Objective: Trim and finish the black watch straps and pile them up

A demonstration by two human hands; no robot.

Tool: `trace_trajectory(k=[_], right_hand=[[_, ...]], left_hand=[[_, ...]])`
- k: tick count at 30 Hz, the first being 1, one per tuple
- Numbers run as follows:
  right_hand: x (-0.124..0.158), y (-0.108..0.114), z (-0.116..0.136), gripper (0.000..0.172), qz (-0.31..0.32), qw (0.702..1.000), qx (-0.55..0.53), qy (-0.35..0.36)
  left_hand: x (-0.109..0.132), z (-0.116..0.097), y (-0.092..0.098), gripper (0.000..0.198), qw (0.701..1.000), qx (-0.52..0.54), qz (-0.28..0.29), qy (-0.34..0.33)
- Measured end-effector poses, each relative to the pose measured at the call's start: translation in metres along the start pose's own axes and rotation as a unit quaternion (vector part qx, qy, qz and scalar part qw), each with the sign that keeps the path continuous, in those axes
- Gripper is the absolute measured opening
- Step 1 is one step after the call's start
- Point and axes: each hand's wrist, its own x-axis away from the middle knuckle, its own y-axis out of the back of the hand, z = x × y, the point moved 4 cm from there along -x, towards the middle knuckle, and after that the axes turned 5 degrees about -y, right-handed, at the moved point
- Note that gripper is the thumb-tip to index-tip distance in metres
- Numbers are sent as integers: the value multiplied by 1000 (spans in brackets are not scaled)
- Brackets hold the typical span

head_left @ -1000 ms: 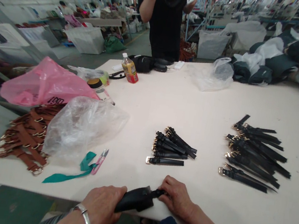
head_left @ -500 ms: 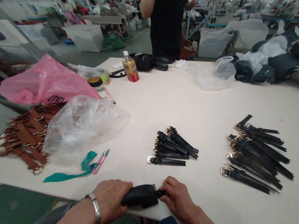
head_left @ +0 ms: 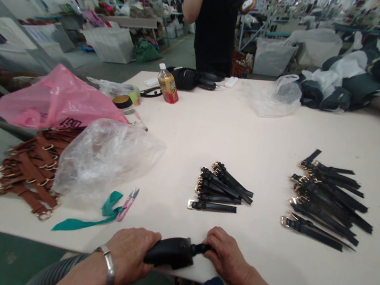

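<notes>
At the table's near edge, my left hand (head_left: 133, 250), with a silver bracelet at the wrist, is closed round a bulky, smooth black piece (head_left: 171, 252) that looks like leather; its exact kind is unclear. My right hand (head_left: 225, 252) pinches the end of a narrow black strap (head_left: 200, 249) that comes out of the piece's right side. Just beyond my hands lies a small fan of black buckle straps (head_left: 221, 185) with gold buckles. A larger pile of black buckle straps (head_left: 331, 201) spreads to the right.
On the left lie brown straps (head_left: 30, 171), a clear plastic bag (head_left: 101, 162), a pink bag (head_left: 60, 99), pink thread snips (head_left: 128, 204) and a green ribbon (head_left: 85, 223). A drink bottle (head_left: 168, 84) stands farther back. Across the table stands a person (head_left: 216, 27) in black.
My left hand has shifted left with the black piece, while my right hand has stayed nearly in place. More of the narrow strap shows between them.
</notes>
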Motion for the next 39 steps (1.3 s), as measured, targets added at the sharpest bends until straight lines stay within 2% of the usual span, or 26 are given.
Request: trace_trajectory(k=[4, 11, 17, 25, 29, 39], right_hand=[[0, 0, 1, 7, 8, 1000, 5, 7], [1, 1, 3, 8, 3, 1000, 8, 12], [1, 0, 4, 7, 2, 1000, 7, 17], [1, -1, 3, 7, 10, 1000, 13, 19], [2, -5, 2, 7, 5, 999, 22, 38], [3, -11, -1, 13, -5, 996, 50, 76]], left_hand=[[1, 5, -2, 21, 1000, 20, -16, 5], [-16, -8, 5, 24, 999, 28, 9, -24], [-11, 4, 3, 19, 998, 46, 30, -18], [-23, 7, 0, 22, 994, 89, 44, -48], [-20, 13, 0, 19, 994, 85, 60, -32], [-28, 12, -6, 19, 992, 96, 64, -50]])
